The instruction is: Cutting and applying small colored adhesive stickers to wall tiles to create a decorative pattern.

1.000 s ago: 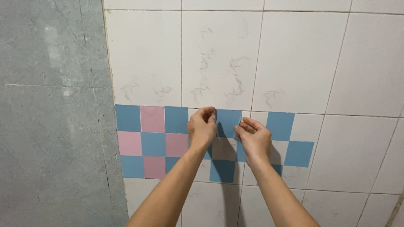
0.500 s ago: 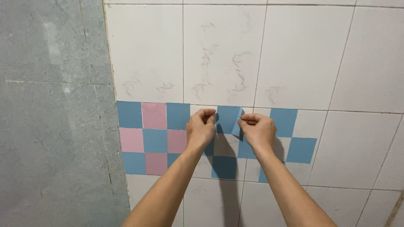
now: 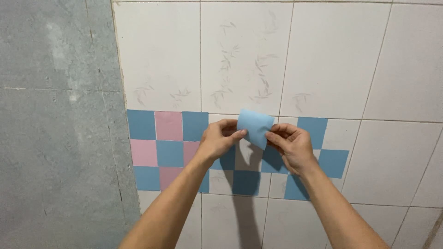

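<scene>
So I've got a light blue square sticker (image 3: pixel 255 127) pinched between both hands, held up just in front of the tiled wall (image 3: pixel 332 60). My left hand (image 3: pixel 220 140) has its fingers curled in, thumb and fingertips clamped on the sticker's left edge. My right hand (image 3: pixel 290 144) is doing the same on the sticker's right edge, fingers bent and closed on it. The sticker is bowed a bit and tilted, not flat against the wall.

Behind the sticker there's a checkered band of blue and pink squares (image 3: pixel 168 145) already on the wall, running from left of the sticker to right of it. Directly behind and below the sticker is a bare whitish patch (image 3: pixel 249 154) in that pattern. Above the sticker the white tiles have faint leaf prints (image 3: pixel 244 69). Far left of the sticker, the tiling ends and it's plain grey concrete (image 3: pixel 55 124).
</scene>
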